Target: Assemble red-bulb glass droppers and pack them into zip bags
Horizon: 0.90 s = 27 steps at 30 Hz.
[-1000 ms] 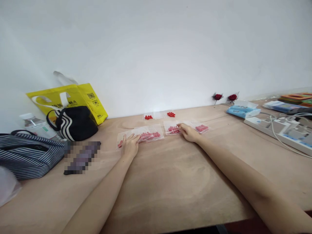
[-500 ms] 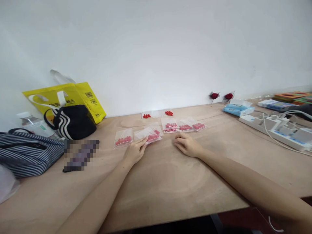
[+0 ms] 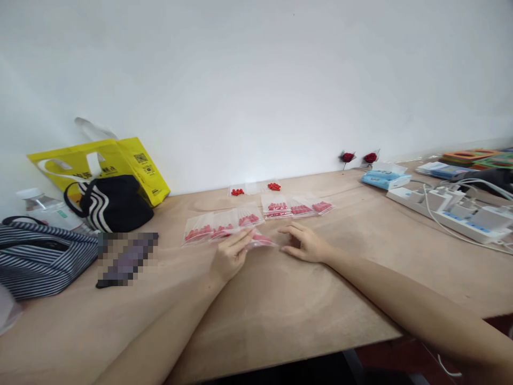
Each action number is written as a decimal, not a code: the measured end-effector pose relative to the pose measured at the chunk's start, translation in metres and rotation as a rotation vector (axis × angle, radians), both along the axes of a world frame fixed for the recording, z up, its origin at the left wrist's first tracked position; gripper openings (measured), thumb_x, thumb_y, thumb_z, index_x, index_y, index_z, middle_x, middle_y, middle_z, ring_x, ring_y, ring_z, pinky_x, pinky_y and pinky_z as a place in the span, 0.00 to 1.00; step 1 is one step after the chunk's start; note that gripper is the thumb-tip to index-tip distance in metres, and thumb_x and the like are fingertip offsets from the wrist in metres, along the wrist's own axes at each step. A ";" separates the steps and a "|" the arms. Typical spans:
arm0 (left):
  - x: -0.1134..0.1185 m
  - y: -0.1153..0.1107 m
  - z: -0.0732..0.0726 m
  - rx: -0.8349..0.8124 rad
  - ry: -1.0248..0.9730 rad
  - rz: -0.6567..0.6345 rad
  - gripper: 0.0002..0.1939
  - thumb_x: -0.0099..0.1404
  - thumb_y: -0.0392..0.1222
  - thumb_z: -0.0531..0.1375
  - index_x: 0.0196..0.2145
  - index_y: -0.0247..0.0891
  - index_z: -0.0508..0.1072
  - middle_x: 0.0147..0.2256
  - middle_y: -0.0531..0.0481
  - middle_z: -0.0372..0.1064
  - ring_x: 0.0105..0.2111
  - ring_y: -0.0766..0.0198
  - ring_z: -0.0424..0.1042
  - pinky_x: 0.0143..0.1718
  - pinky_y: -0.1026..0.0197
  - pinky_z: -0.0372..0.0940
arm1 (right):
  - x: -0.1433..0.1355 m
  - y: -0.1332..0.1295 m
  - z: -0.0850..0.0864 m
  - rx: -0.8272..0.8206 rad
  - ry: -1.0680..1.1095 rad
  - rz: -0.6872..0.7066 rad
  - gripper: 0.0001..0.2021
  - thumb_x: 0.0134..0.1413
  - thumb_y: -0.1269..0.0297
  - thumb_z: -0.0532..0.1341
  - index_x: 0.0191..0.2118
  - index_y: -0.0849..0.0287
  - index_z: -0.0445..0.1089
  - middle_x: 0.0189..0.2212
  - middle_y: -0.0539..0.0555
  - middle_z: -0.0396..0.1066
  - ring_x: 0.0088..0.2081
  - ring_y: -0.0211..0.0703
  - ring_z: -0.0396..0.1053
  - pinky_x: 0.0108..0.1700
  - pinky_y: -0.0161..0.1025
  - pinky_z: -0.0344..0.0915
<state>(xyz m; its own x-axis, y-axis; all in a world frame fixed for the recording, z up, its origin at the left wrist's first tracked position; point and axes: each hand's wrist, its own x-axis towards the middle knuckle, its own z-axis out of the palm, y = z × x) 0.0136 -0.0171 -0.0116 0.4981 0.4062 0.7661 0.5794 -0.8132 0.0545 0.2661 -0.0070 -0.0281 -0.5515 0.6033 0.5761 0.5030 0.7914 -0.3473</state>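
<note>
My left hand (image 3: 231, 255) has its fingers pressed together on a small clear plastic bag of red pieces (image 3: 262, 241), covering part of it. Just right of this bag, my right hand (image 3: 304, 243) rests on the table with fingers curved and thumb apart, nothing in it. Beyond my left hand lie more clear bags with red pieces: one at the left (image 3: 197, 231), one beside it (image 3: 222, 229) and one behind (image 3: 249, 216). Past my right hand sits a row of similar bags (image 3: 276, 207).
Loose-looking red pieces (image 3: 237, 192) lie on clear plastic near the wall. At left are a yellow bag (image 3: 138, 166), a black pouch (image 3: 120, 203), a striped bag (image 3: 52, 256) and a pixelated object (image 3: 130, 259). At right are blue tissues (image 3: 385, 179) and a power strip (image 3: 449, 216) with cables.
My left hand has moved right and a little nearer with one bag, away from the others. My right hand has opened its fingers wider. The view has shifted slightly.
</note>
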 end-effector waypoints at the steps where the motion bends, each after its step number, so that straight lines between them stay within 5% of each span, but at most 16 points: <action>1: 0.008 -0.004 -0.001 -0.013 0.021 -0.039 0.19 0.60 0.28 0.49 0.47 0.38 0.68 0.46 0.46 0.68 0.45 0.62 0.68 0.48 0.58 0.65 | 0.000 -0.002 0.001 0.013 -0.018 0.010 0.21 0.48 0.60 0.59 0.49 0.59 0.59 0.35 0.55 0.64 0.31 0.39 0.64 0.32 0.37 0.63; 5: 0.028 -0.013 -0.005 -0.126 0.053 -0.134 0.17 0.61 0.30 0.50 0.46 0.36 0.68 0.46 0.44 0.68 0.45 0.63 0.69 0.47 0.60 0.65 | -0.001 -0.008 0.004 0.234 -0.151 0.033 0.16 0.51 0.58 0.57 0.45 0.60 0.63 0.36 0.57 0.66 0.35 0.42 0.64 0.37 0.40 0.61; 7: 0.031 -0.012 -0.005 -0.210 0.090 -0.171 0.18 0.61 0.29 0.49 0.46 0.38 0.69 0.46 0.46 0.68 0.45 0.63 0.69 0.47 0.60 0.66 | 0.000 -0.009 0.004 0.364 -0.233 0.039 0.10 0.55 0.63 0.52 0.39 0.60 0.66 0.32 0.56 0.67 0.32 0.40 0.64 0.36 0.39 0.59; 11: 0.027 -0.005 -0.006 -0.313 0.129 -0.144 0.20 0.57 0.26 0.50 0.45 0.39 0.70 0.46 0.47 0.68 0.45 0.62 0.69 0.46 0.58 0.66 | 0.000 -0.008 0.004 0.516 -0.335 0.018 0.13 0.58 0.72 0.46 0.29 0.60 0.66 0.23 0.52 0.65 0.24 0.36 0.59 0.33 0.38 0.56; 17: 0.019 0.003 -0.003 -0.102 0.197 -0.047 0.16 0.58 0.30 0.53 0.42 0.39 0.72 0.42 0.45 0.70 0.43 0.57 0.69 0.44 0.51 0.65 | -0.002 -0.013 0.006 0.627 -0.409 -0.042 0.15 0.57 0.72 0.45 0.24 0.59 0.63 0.21 0.51 0.62 0.22 0.36 0.55 0.33 0.39 0.54; 22: 0.020 -0.001 -0.001 -0.005 0.260 -0.193 0.12 0.62 0.39 0.55 0.44 0.39 0.70 0.39 0.47 0.72 0.35 0.62 0.72 0.36 0.59 0.68 | -0.007 -0.018 0.005 0.618 -0.408 0.028 0.14 0.58 0.74 0.43 0.30 0.61 0.64 0.28 0.55 0.66 0.23 0.36 0.58 0.32 0.38 0.57; 27: 0.020 -0.001 -0.003 -0.223 0.227 -0.117 0.13 0.61 0.41 0.55 0.45 0.39 0.70 0.42 0.44 0.70 0.40 0.60 0.70 0.41 0.57 0.67 | -0.007 -0.018 0.004 0.306 -0.187 0.066 0.08 0.58 0.67 0.49 0.31 0.61 0.63 0.32 0.56 0.66 0.30 0.38 0.64 0.34 0.35 0.62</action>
